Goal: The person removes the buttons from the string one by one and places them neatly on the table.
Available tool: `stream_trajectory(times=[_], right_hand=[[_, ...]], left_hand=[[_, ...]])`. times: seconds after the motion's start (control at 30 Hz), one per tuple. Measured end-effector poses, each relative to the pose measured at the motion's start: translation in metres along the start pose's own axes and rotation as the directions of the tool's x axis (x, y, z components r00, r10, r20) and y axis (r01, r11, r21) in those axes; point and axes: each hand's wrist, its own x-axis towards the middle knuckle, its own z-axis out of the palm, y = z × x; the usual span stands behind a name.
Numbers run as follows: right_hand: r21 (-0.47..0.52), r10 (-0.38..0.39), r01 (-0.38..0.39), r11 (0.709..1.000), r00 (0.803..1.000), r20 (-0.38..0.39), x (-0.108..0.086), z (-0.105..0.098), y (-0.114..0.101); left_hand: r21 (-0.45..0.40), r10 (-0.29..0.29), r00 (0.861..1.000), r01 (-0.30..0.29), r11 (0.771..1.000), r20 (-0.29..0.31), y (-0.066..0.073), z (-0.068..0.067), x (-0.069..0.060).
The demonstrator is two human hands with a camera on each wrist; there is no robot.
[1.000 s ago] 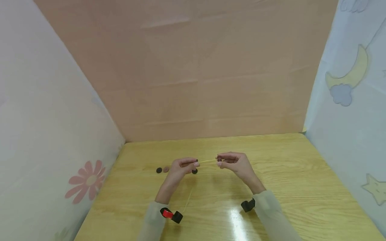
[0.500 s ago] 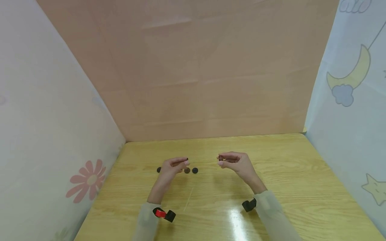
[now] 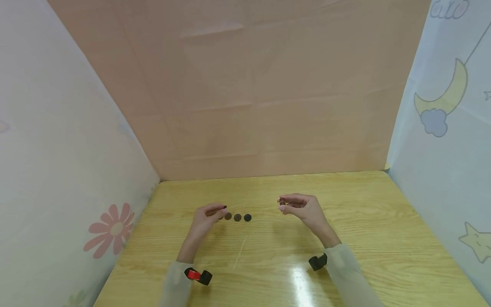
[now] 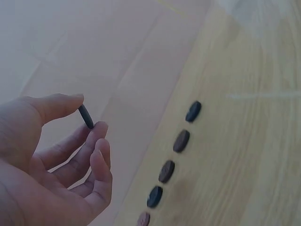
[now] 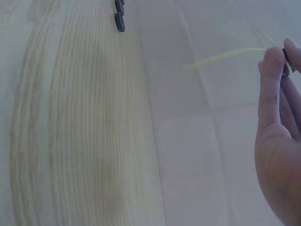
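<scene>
My left hand [image 3: 202, 218] pinches a dark, flat bead-like disc [image 4: 85, 116] on edge between thumb and fingertips, left of centre above the table. Below it, several similar discs [image 4: 181, 141] lie in a row, some blackish, some brown; in the head view the hand covers part of the row. My right hand [image 3: 308, 211] holds a small stack of dark red-brown discs [image 3: 282, 201] between thumb and fingers, right of the row. From that stack a yellow string [image 5: 223, 57] runs out, its loose end blurred in the right wrist view.
A pale thin line [image 3: 239, 253] marks the light wood table [image 3: 364, 221] in front of the row. A brown sheet [image 3: 253, 106] stands at the back edge, with patterned white panels [image 3: 433, 162] at both sides.
The left hand has moved left with its disc, away from the right hand. The taut yellow string seen between the hands no longer spans them. The right hand has barely shifted.
</scene>
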Motion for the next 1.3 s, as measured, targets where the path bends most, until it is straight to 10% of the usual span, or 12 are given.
stream_trajectory(times=[0.7, 1.3], right_hand=[[0.003, -0.016, 0.016, 1.000, 1.000, 0.002, 0.000, -0.005, 0.000], [0.024, -0.012, 0.012, 1.000, 1.000, 0.003, -0.002, -0.007, 0.004]], left_hand=[[0.301, 0.100, 0.977, -0.039, 0.953, -0.189, -0.035, -0.054, 0.000], [0.400, 0.032, 0.969, 0.071, 0.914, -0.245, -0.056, -0.073, 0.014]])
